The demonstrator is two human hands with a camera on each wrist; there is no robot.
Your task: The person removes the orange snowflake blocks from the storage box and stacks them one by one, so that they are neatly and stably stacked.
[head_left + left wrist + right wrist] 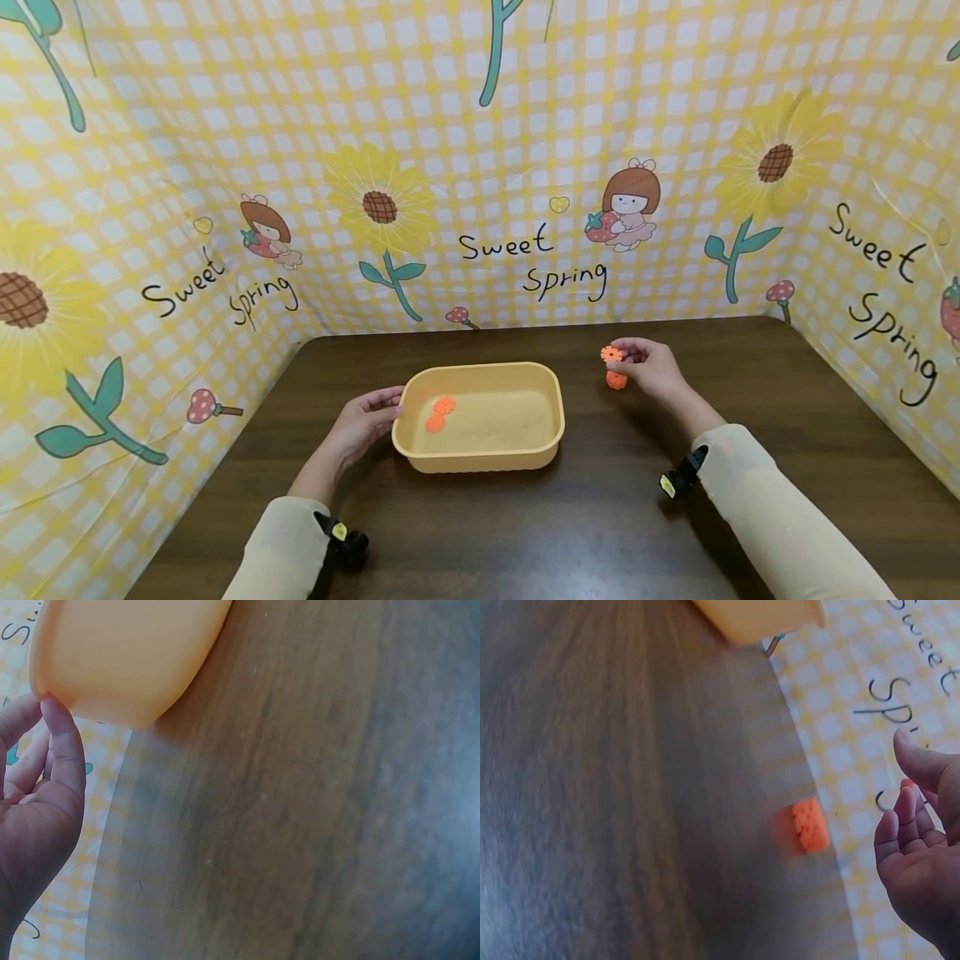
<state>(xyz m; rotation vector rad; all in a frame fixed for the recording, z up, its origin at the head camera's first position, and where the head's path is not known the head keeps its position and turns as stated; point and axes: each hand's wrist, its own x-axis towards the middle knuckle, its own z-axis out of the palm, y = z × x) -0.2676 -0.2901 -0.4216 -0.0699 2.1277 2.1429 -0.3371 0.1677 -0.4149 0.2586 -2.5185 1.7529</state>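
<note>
From the head view, a shallow yellow tub [480,454] is sitting mid-table, two orange flower-shaped pieces [439,413] lying inside. The left hand [365,423] is resting relaxed fingers against its left rim. The right hand [651,367] is pinching an orange flower piece [612,353] above another piece on the table [617,381].

The left wrist view is showing a fingertip [60,720] touching the tub's wall [127,652].

In the right wrist view, the right hand's fingers [907,825] are curling loosely near the blurred piece on the table [807,825].

basin [127,652] cropped, orange piece [808,826] blurred (right wrist)
</note>
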